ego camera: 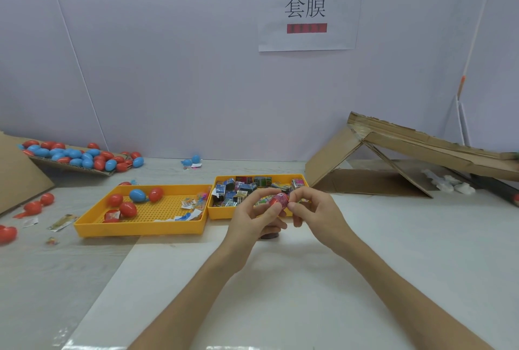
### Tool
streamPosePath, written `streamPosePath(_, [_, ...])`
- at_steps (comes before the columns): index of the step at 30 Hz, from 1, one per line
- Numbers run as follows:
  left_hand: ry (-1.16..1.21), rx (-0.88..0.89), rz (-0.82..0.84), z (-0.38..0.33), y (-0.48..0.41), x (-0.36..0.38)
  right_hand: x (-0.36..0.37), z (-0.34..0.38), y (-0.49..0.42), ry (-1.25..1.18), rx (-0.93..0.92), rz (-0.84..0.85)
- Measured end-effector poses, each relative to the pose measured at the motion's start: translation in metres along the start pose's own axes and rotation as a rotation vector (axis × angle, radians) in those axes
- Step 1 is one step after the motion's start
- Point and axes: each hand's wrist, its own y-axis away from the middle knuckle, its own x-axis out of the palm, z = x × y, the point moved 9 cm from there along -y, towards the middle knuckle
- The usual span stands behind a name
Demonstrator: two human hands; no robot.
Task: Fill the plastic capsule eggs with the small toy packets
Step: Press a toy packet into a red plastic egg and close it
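White table (407,251) spans the view. Folded cardboard (379,150) stands at two o'clock from the hands. Two yellow trays sit side by side at the centre. The left tray (140,229) holds several red eggs and one blue. The right tray (217,210), at twelve o'clock, is filled with toy packets (238,191). A heap of red and blue eggs (81,157) lies at ten o'clock. Left hand (252,222) and right hand (317,216) meet over the right tray's near edge, fingers curled, both pinching one red capsule egg (275,201) with a pink packet (281,197) pressed at its top.
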Motion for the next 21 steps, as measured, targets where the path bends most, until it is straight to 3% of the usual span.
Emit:
streamPosePath(16, [-0.111,0.011,-0.012,0.003,-0.003,0.001,0.002,0.006,-0.001,0.216,-0.034,-0.013])
streamPosePath(21, [-0.144,0.021,-0.047,0.004,-0.002,-0.001,0.003,0.009,0.002,0.372,-0.155,-0.007])
